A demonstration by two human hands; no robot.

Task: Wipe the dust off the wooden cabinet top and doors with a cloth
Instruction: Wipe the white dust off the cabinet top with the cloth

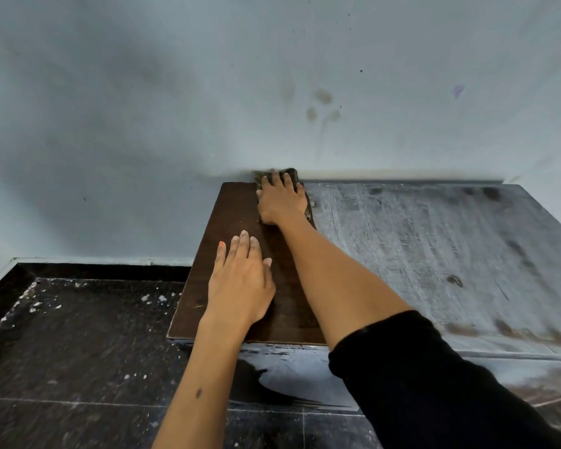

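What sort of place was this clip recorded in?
Probably a room in a home, perhaps one being renovated or long unused. A low wooden cabinet coated in pale dust stands against a stained, painted wall, on a dark tiled floor flecked with white specks.

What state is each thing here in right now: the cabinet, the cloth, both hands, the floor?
cabinet top: left strip wiped to dark wood, the rest grey with dust
cloth: pressed flat against the back edge by the wall
right hand: fingers spread, pressing on the cloth
left hand: flat on the wiped wood, holding nothing
floor: dark, speckled with white flecks
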